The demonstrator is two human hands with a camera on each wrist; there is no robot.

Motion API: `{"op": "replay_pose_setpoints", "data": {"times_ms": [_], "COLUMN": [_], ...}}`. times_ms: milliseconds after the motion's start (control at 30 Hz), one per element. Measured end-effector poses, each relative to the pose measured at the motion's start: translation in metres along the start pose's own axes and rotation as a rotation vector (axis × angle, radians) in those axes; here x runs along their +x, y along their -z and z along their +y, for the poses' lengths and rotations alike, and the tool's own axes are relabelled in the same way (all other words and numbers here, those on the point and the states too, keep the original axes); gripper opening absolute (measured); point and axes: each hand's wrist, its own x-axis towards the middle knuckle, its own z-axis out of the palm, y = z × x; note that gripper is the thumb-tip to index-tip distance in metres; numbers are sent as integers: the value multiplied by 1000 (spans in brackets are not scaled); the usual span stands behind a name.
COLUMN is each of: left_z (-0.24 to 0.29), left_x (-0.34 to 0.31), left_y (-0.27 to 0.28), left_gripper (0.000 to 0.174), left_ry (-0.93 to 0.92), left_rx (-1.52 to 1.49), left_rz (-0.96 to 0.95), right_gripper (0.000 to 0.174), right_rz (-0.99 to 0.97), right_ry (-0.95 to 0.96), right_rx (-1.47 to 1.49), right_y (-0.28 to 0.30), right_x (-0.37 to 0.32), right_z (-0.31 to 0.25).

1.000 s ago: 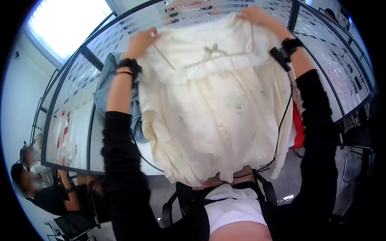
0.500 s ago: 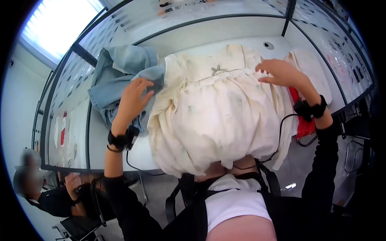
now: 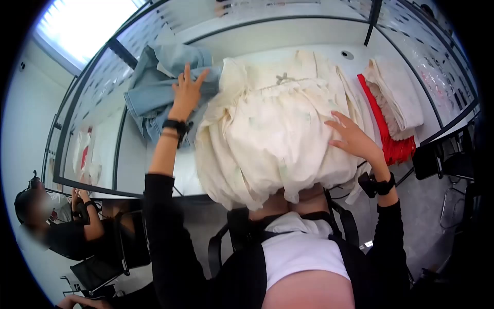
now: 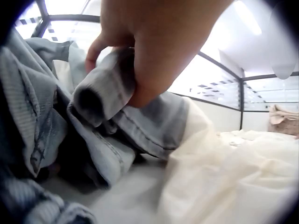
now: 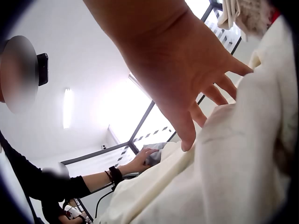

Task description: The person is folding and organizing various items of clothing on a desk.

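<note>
A cream long-sleeved blouse (image 3: 278, 129) with a small grey bow and gathered front lies spread over the table, its hem hanging off the front edge. To its left is a crumpled heap of light-blue denim clothing (image 3: 159, 87). My left hand (image 3: 186, 97) is on the heap's right part; in the left wrist view a rolled fold of the denim (image 4: 105, 88) sits between thumb and fingers. Over the blouse's right side, my right hand (image 3: 356, 139) has its fingers spread, and the right wrist view shows the fingertips right at the cream cloth (image 5: 224, 154).
A folded off-white garment (image 3: 393, 95) and a red fringed cloth (image 3: 399, 147) lie at the right. Framed panels (image 3: 278, 36) border the white table (image 3: 180, 172). A round hole (image 3: 347, 54) is at the back right. Another person (image 3: 67, 232) sits at the left.
The blouse, held up by both hands a second ago, now lies on the table. My left hand has moved forward onto the denim; my right hand has come down and nearer over the blouse.
</note>
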Motion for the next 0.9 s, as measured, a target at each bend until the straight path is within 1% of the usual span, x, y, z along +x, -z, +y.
{"op": "replay_pose_setpoints", "data": {"times_ms": [33,133,200,233,267,300,333,400,433,467,500,533,567,633,700,733,767,833,867,900], "left_z": [-8,-39,-70,-79,-106,-116,-126,-140,-151,-162,-170,-180,-179,-179,-189,-185,-187,-188,-165,-150], "left_x": [4,24,41,42,48,44,38,17,4,-11,-27,-48,-57,-60,-53,-49,-48,-44,-43,-47], "left_y": [-11,-6,17,42,42,58,70,70,53,31,8,-23,-45,-57,-49,-32,-25,-10,11,25], "left_gripper": [50,50,49,49,48,49,47,43,38,35,31,31,33,35,39,50,54,63,68,67], "left_ry": [1,-168,-260,-306,-332,-237,-104,75,170,246,314,327,436,473,491,513,545,609,630,535], "left_rx": [-21,166,335,482,625,637,575,597,646,643,575,510,414,466,276,188,197,216,258,254], "left_rz": [-58,26,208,273,388,431,400,423,353,207,-33,-120,-235,-233,-249,-255,-236,-194,-141,-40], "right_gripper": [49,51,52,52,52,53,53,53,52,52,52,52,52,53,53,53,53,52,52,51], "right_rz": [18,14,23,22,20,11,4,-8,-11,-11,-8,-7,-2,-5,-13,-16,-17,-27,-32,-26], "right_ry": [-17,-25,-32,-42,-51,-55,-57,-70,-81,-91,-87,-84,-80,-68,-66,-66,-65,-81,-89,-84], "right_rx": [2,-69,-98,-98,-101,-102,-106,-113,-117,-123,-124,-125,-128,-134,-133,-127,-121,-139,-148,-152], "right_y": [-6,-19,-24,-24,-24,-24,-23,-22,-22,-22,-23,-24,-23,-21,-19,-18,-18,-18,-18,-18], "right_x": [-1,-5,-6,-7,-7,-7,-6,-6,-6,-5,-5,-5,-5,-4,-5,-5,-5,-5,-5,-6], "right_z": [1,6,8,7,6,6,5,4,2,1,1,2,3,2,1,0,-1,-3,-4,-5]}}
